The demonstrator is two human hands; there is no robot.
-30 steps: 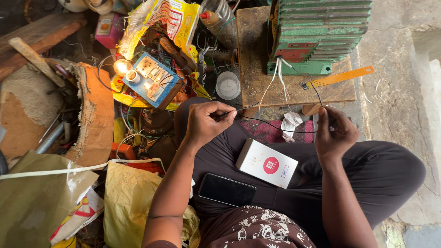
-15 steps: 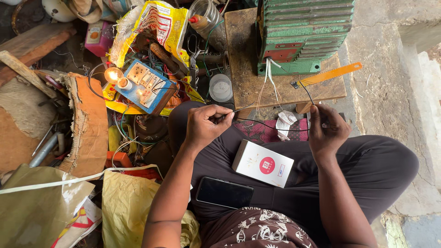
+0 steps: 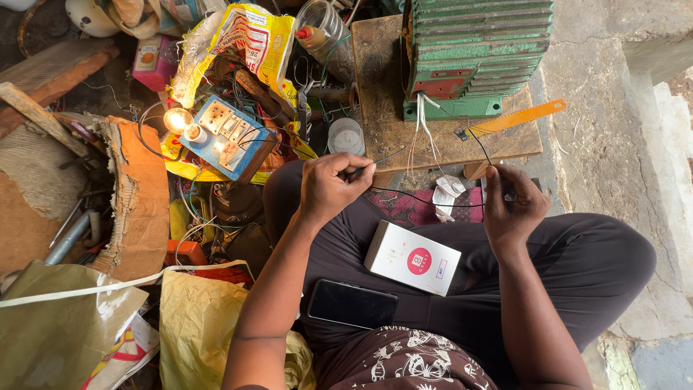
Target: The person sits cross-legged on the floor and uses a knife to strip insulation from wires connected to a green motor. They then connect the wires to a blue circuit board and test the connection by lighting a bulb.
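Black wire [image 3: 426, 199] is stretched between both hands above the lap. One end is pinched by the left hand [image 3: 330, 186], the other by the right hand [image 3: 510, 202]. A white box [image 3: 412, 258] and a dark phone [image 3: 351, 304] are rested on the thighs, with a green motor [image 3: 476, 50] set on the wooden bench [image 3: 382, 123] ahead.

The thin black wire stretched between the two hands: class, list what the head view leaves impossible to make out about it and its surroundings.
1. Head view: the thin black wire's ends, hidden inside the left hand and right hand.
2. The slim dark tool in the left hand: too small to identify.
3. The green ribbed metal motor: top cut off by the frame edge.
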